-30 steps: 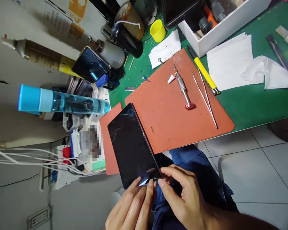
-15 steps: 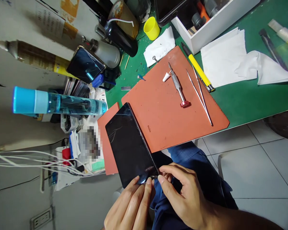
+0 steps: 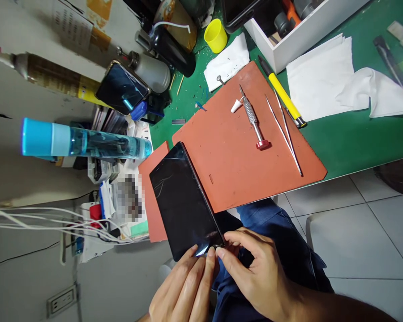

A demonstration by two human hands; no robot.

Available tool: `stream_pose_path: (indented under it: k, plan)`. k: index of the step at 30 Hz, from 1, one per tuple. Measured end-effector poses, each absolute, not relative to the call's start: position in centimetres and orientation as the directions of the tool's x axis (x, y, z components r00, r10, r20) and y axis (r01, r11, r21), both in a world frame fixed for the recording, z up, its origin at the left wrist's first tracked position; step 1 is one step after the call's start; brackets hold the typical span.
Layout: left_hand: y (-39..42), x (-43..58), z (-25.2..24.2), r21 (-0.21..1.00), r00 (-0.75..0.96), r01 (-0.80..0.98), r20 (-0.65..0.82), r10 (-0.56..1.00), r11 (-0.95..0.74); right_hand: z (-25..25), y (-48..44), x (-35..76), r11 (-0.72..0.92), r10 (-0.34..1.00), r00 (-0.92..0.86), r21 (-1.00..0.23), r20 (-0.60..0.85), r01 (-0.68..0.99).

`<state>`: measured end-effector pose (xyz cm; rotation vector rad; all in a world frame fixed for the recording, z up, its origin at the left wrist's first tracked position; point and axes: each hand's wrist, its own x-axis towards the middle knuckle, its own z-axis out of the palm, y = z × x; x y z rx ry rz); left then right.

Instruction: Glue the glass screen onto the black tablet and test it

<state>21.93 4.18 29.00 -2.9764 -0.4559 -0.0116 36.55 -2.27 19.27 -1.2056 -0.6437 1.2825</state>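
Where the black tablet (image 3: 186, 203) juts past the table (image 3: 342, 138), the left hand (image 3: 184, 286) clasps its near end; the right hand (image 3: 255, 273) crowds the corner (whether pinching anything, I can't tell). Probably stiff, slick and fragile, it wants holding by its rim.

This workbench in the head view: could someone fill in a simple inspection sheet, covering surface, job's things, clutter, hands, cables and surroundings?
Surface: green tabletop, partly covered by an orange mat.
Job's things: black tablet, screen dark, pale lines near its far left corner; crack or reflection unclear.
Clutter: screwdriver and tweezers on the mat; white tissue and yellow cup beyond it.
Hands: left hand with fingertips at the tablet's near edge; right hand by its near right corner; grip hidden.
Cables: white cables strung at picture left.
Surroundings: wall outlet at lower left, tiled floor at right.
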Motion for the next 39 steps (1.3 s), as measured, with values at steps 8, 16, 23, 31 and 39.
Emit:
stream_pose_path:
  k: [8,16,23,31,39]
  plan:
    - [4.37,22.20,29.20,-0.165,0.972,0.233,0.028,0.232,-0.958,19.26,-2.40,36.39,-0.137,0.933,0.269,-0.929,-0.238,-0.344]
    - [4.51,22.28,29.15,-0.188,0.981,0.191,0.047,0.186,-0.963,19.44,-2.21,36.63,-0.126,0.932,0.288,-0.943,-0.219,-0.309]
    - [4.50,21.97,29.18,-0.150,0.983,0.181,0.018,0.180,-0.972,19.32,-2.40,36.34,-0.122,0.927,0.301,-0.937,-0.226,-0.327]
    - [4.64,21.87,28.84,-0.147,0.985,0.174,0.044,0.169,-0.974,19.32,-2.44,36.18,-0.122,0.918,0.328,-0.944,-0.225,-0.305]
    - [4.30,21.96,29.16,-0.067,0.982,0.188,0.048,0.185,-0.980,19.35,-2.49,36.03,-0.128,0.911,0.339,-0.942,-0.235,-0.310]
